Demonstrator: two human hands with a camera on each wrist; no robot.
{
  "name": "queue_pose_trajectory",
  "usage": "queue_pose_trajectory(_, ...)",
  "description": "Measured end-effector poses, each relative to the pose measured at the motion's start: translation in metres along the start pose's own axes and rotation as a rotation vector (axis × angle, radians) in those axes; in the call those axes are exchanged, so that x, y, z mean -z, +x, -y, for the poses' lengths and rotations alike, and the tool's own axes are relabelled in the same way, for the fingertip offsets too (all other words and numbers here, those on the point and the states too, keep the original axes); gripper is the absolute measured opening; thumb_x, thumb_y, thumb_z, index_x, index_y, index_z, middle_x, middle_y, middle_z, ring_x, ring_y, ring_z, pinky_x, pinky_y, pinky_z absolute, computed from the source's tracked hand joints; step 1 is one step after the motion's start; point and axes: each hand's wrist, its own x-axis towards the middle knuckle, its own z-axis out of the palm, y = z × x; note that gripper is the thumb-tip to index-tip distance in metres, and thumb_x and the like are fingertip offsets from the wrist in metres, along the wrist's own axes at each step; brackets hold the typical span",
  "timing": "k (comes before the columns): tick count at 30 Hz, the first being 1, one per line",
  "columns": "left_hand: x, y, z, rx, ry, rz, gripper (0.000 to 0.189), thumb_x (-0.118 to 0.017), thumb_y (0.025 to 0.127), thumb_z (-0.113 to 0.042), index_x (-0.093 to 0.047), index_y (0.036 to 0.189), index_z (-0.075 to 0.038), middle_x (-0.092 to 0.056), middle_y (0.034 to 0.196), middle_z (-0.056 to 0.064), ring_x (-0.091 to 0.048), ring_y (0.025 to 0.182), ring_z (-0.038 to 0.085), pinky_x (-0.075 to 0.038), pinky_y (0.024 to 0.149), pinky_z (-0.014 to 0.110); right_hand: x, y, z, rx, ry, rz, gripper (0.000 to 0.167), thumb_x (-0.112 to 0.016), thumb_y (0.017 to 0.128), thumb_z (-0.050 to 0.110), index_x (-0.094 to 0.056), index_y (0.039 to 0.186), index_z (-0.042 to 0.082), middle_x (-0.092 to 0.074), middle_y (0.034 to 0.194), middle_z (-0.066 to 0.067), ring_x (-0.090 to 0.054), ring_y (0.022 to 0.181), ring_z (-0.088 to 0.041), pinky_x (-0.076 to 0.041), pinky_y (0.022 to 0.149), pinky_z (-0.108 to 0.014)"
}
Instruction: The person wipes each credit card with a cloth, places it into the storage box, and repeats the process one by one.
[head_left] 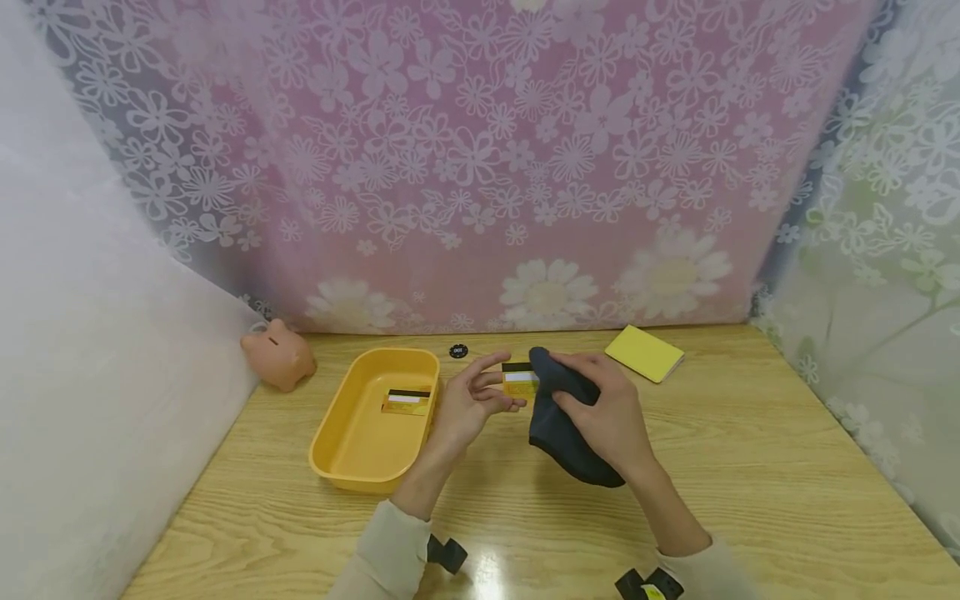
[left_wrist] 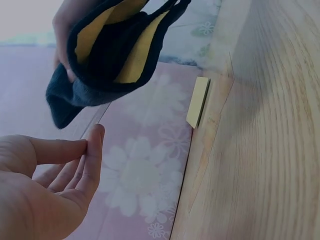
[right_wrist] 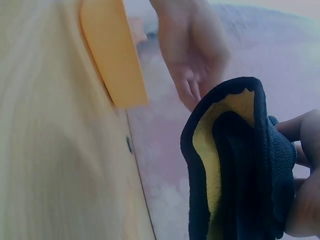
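Note:
My right hand (head_left: 615, 421) grips a dark blue fabric piece with black edging (head_left: 566, 433). In the left wrist view its yellow lining (left_wrist: 137, 57) shows inside an open mouth. At its left side, a yellow card with a black stripe and a white strip (head_left: 519, 380) sticks out, partly hidden by the fabric. My left hand (head_left: 461, 412) pinches this card, which appears as a thin edge between thumb and fingers in the left wrist view. Left of that hand, a similar card (head_left: 407, 402) lies in a yellow plastic tub (head_left: 322, 442).
A pink piggy bank (head_left: 277, 357) stands at the far left, beyond the tub. Behind my left hand lies a black round chip (head_left: 458, 351). A yellow notebook (head_left: 645, 353) rests at the back right. Floral curtain (head_left: 525, 208) hangs along the table's back edge.

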Motion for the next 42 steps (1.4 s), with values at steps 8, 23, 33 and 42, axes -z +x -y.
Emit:
queue_pose_trajectory(8,-0.004,-0.001,-0.001,0.024,0.070,0.015,0.057,-0.069,0.095,0.004,-0.062,0.145,-0.023,-0.074,0.124,0.011,-0.074,0.095,0.021,-0.061,0.093,0.040,-0.024,-0.011,0.018,0.046,0.020,0.097,0.052,-0.084,0.083,-0.003,-0.074,0.132,0.014,-0.066,0.122,-0.010,-0.062,0.113,-0.030,-0.060,0.090,-0.051)
queue_pose_trajectory(23,-0.002,0.001,-0.003,0.003,0.048,-0.020,0.056,-0.070,0.095,0.006,-0.063,0.143,-0.021,-0.071,0.126,0.015,-0.074,0.090,0.024,-0.063,0.089,0.040,-0.017,-0.007,0.010,0.007,-0.010,0.040,0.052,-0.082,0.083,-0.006,-0.074,0.131,0.013,-0.067,0.120,-0.013,-0.062,0.112,-0.035,-0.058,0.088,-0.057)
queue_pose_trajectory(33,0.004,-0.001,-0.006,0.023,0.019,-0.050,0.058,-0.068,0.095,0.007,-0.065,0.141,-0.028,-0.068,0.117,0.012,-0.075,0.089,0.024,-0.063,0.089,0.044,0.007,0.003,-0.010,-0.111,-0.070,-0.022,0.051,-0.080,0.086,-0.002,-0.072,0.134,0.013,-0.066,0.120,-0.015,-0.064,0.108,-0.035,-0.057,0.085,-0.053)
queue_pose_trajectory(42,0.005,0.000,-0.004,0.044,-0.068,-0.057,0.062,-0.064,0.094,0.014,-0.063,0.143,-0.024,-0.063,0.108,0.010,-0.078,0.090,0.030,-0.064,0.087,0.042,0.021,0.008,-0.020,-0.159,-0.070,-0.074,0.050,-0.079,0.088,0.000,-0.072,0.135,0.016,-0.067,0.123,-0.014,-0.064,0.106,-0.034,-0.054,0.086,-0.049)
